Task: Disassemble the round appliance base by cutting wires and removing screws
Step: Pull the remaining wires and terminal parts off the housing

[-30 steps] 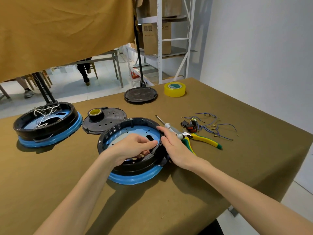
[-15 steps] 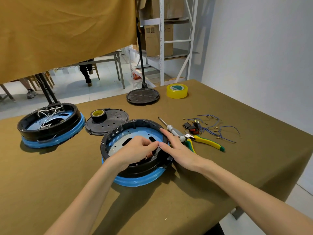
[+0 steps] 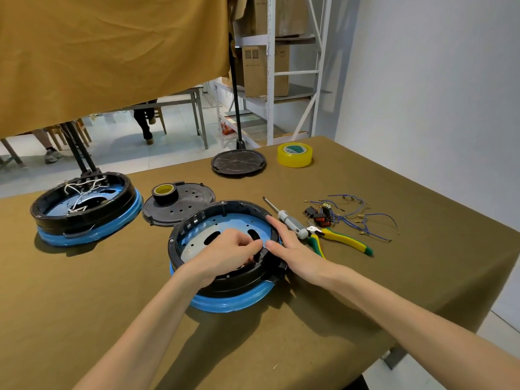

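- Head view shows the round appliance base (image 3: pixel 225 277) sitting on the olive-covered table (image 3: pixel 84 319), just in front of the person, open side up, with its blue inner plate (image 3: pixel 225 223) exposed.
- No wires show inside this base; a heap of blue wires (image 3: pixel 363 218) and small switches (image 3: pixel 319 216) lies well to its right, so the wire cutting looks done for this unit.
- A perforated black cover (image 3: pixel 185 206) with a roll of black tape (image 3: pixel 164 192) on it lies just behind the base, which suggests the cover screws are already out.
- The left hand (image 3: pixel 228 254) reaches inside the ring with fingers curled, pinching something small at the near right wall; what it holds is hidden.
- The right hand (image 3: pixel 292 246) lies on the rim with fingers straight, index along the ring's edge, steadying it and gripping nothing.
- The screwdriver (image 3: pixel 287 219) and yellow-green cutters (image 3: pixel 340 240) lie unused just right of the base.
- A second base (image 3: pixel 84 215) to the left still has white wires (image 3: pixel 81 192) in it, so that one appears untouched.
- My guess: the near unit is nearly finished, with a last clip or part at the wall left to free.
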Tool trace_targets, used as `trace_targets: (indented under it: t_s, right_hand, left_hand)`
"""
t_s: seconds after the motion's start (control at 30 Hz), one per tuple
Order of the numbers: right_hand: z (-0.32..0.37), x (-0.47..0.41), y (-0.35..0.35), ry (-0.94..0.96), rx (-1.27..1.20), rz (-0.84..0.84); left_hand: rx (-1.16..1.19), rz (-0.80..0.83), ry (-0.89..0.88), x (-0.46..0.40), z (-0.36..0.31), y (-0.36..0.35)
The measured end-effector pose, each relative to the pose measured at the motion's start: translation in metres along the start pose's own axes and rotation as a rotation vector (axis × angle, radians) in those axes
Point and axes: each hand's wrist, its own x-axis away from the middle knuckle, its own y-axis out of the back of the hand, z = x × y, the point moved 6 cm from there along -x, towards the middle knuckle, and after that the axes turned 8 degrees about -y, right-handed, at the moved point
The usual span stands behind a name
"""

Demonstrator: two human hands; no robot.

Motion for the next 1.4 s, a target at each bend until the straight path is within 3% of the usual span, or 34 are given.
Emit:
trace_targets:
  t_s: [0.6,1.4]
  right_hand:
    - [0.0,-0.0018,0.003,-0.121,-0.054,0.034]
    - [0.0009,-0.0018,0.0034,-0.101,-0.061,0.034]
  left_hand:
    - [0.064,0.018,-0.088,0.0027,-0.0054,0.0003]
    - [0.144,0.035,-0.048,0.0022,-0.0027,-0.001]
